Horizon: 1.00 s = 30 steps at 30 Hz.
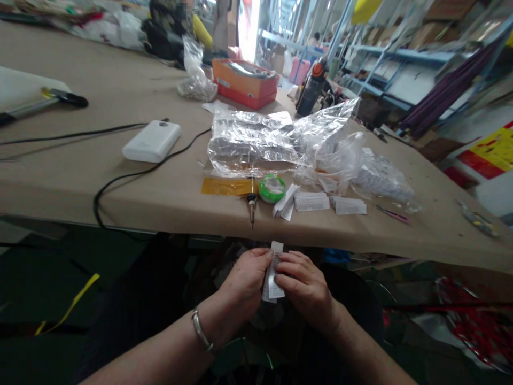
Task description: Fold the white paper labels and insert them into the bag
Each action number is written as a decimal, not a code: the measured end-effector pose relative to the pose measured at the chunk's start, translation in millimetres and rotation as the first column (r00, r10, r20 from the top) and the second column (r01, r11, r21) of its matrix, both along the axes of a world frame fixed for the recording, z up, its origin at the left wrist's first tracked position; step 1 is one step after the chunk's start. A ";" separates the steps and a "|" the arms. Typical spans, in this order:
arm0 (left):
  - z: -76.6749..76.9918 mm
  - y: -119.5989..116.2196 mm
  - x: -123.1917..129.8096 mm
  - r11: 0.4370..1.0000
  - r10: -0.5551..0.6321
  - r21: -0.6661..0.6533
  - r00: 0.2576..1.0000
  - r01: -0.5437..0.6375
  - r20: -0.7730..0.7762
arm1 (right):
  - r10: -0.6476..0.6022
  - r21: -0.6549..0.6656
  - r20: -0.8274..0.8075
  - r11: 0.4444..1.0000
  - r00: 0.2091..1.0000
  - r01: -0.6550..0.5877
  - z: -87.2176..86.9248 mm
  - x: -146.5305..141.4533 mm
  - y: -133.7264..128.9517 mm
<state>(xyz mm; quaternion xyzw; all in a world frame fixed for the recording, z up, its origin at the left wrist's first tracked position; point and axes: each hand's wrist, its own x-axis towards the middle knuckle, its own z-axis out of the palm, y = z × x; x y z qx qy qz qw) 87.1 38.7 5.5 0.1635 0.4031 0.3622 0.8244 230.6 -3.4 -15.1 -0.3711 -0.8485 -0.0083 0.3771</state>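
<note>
Below the table's front edge, my left hand (247,280) and my right hand (306,283) meet around a few white printed paper strips (276,278). The strips stand lengthwise and overlap, fanned slightly at the lower end. My left thumb and fingers grip them from the left, while the right fingertips press on their right side. Just beyond, a soldering iron (251,207) lies with its tip at the table edge. Beside it sit a green round tin (272,189) and small stacks of similar strips (311,201).
Clear plastic bags (256,141) lie across the table's middle (176,198). A white power bank (152,141) and black cable (120,179) are to the left. Tweezers (393,214) and pliers (479,220) lie right; an orange box (245,83) and dark bottle (311,88) stand behind.
</note>
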 end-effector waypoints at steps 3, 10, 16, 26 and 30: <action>-0.7 -0.7 -0.5 1.000 -0.005 0.017 1.000 0.004 0.028 | -0.001 0.006 0.056 1.000 0.998 0.001 1.6 -1.1 -0.8; -4.5 -0.8 -1.6 0.998 -0.018 0.066 0.998 0.014 0.059 | -0.053 -0.032 0.105 0.998 0.993 0.056 6.7 -6.7 -1.9; -3.9 -1.9 -2.7 0.998 -0.015 0.069 0.999 0.012 0.040 | -0.044 -0.049 0.138 0.997 0.989 0.052 8.7 -7.6 -2.5; -2.3 -1.8 -5.6 0.997 -0.039 0.065 0.998 0.037 0.040 | -0.010 -0.113 0.056 0.993 0.998 0.016 8.9 -10.2 -4.6; 5.3 -3.1 -8.4 0.993 -0.105 0.050 0.993 0.108 -0.060 | -0.150 -0.315 -0.277 0.947 0.949 0.058 12.1 -4.3 -4.4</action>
